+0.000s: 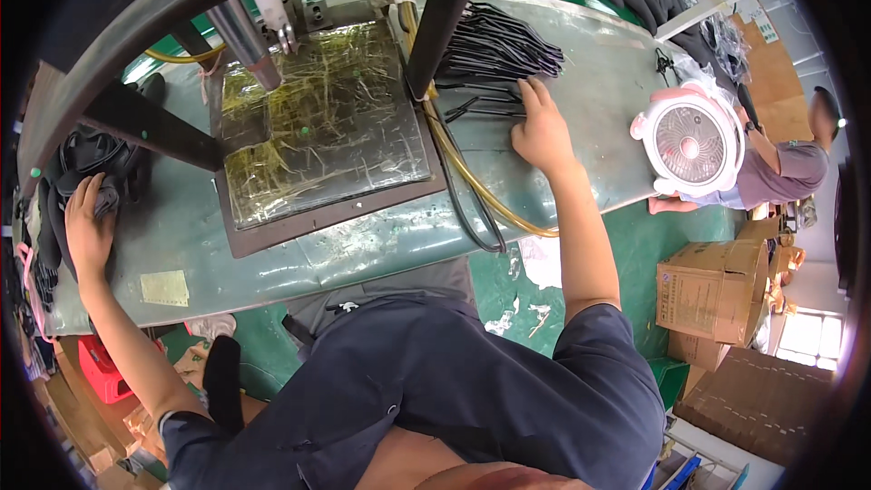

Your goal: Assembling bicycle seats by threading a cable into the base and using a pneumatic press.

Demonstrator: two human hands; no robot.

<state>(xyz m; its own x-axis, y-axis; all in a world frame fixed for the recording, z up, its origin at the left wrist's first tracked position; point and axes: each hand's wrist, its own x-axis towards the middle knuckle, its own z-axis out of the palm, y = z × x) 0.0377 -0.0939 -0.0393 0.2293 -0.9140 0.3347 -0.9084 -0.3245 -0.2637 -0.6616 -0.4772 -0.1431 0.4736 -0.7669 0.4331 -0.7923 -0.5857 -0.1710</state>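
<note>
**A:** ok so what are the hands doing rn?

**B:** They're well apart, one at each end of the table (363,245). Left hand (88,227) is way out on the left edge, fingers curled down onto a heap of dark cloth (91,163). Looks like it's gripping a fold of it, thumb side tucked under the fabric.

**A:** and the right?

**B:** Right hand (542,132) is up on the far right part of the table, palm down, fingers spread and mostly flat. Fingertips (531,91) are touching a fanned stack of thin black strips (499,45). A couple of loose strips lie just beside the thumb. Can't tell if it's actually pinching one or only pressing on them.

**A:** what's in between?

**B:** A shiny scratched plate (322,127) in a dark frame, right in the middle, with a metal rod (243,41) coming down over its top left corner. Yellow hose (472,186) and a black cable run past the plate's right side. Pink fan (689,141) sits at the table's right edge, near another person.
</note>
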